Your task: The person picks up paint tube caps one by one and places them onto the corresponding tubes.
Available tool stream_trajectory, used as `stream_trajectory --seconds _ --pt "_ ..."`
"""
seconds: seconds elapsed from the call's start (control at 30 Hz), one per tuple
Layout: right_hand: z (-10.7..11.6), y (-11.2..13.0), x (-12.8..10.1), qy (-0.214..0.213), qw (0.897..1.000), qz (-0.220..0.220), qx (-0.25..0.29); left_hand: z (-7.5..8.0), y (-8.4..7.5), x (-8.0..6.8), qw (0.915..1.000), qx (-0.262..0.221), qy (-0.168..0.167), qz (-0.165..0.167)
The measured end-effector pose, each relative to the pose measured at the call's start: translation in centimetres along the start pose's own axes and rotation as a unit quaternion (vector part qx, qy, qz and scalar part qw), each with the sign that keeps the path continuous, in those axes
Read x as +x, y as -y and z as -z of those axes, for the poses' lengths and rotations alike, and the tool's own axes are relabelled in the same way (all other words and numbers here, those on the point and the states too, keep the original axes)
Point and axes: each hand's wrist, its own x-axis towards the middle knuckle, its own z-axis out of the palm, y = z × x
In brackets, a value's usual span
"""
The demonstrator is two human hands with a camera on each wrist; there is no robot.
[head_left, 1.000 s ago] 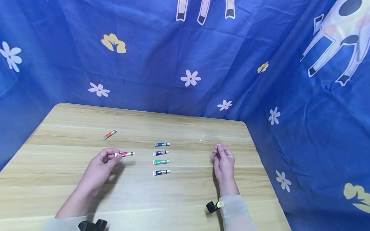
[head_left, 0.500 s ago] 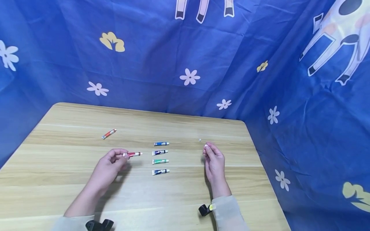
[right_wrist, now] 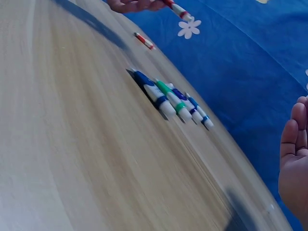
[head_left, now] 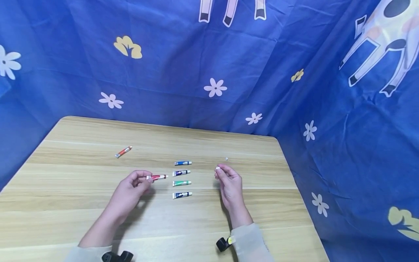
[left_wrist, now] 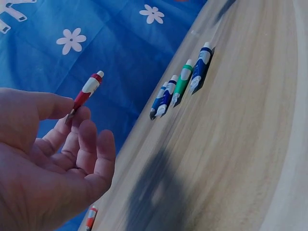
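My left hand (head_left: 132,187) pinches a red paint tube (head_left: 158,177) by its flat end, between thumb and forefinger, above the table. The tube's white tip points right; in the left wrist view the red paint tube (left_wrist: 87,90) tilts upward. To the right, my right hand (head_left: 231,185) pinches a tiny white piece (head_left: 218,167) between thumb and forefinger; it is too small to identify. Between the hands lie a blue tube (head_left: 183,163), a violet tube (head_left: 181,173), a green tube (head_left: 181,183) and a dark blue tube (head_left: 182,195), stacked in a column.
An orange-red tube (head_left: 123,151) lies slanted at the back left of the wooden table (head_left: 157,233). Beyond the right fingertips sits another tiny white piece (head_left: 226,158). A blue patterned curtain (head_left: 176,72) borders the table's back and right side.
The left hand has carried the red paint tube rightward, close to the column of tubes. The right hand has moved left with its white piece. The tubes on the table stay put.
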Motion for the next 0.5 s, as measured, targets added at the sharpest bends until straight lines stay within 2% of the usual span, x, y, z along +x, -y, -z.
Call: stream_trajectory --seconds 0.27,0.5 --pt "-1.5 -0.6 -0.5 0.01 0.998 -0.008 -0.057 -0.8 -0.2 -0.2 0.9993 0.038 -0.001 -0.004" --pt "-2.4 -1.0 -1.2 0.013 0.99 -0.016 -0.141 -1.7 -0.5 -0.4 0.9986 0.05 0.003 -0.014"
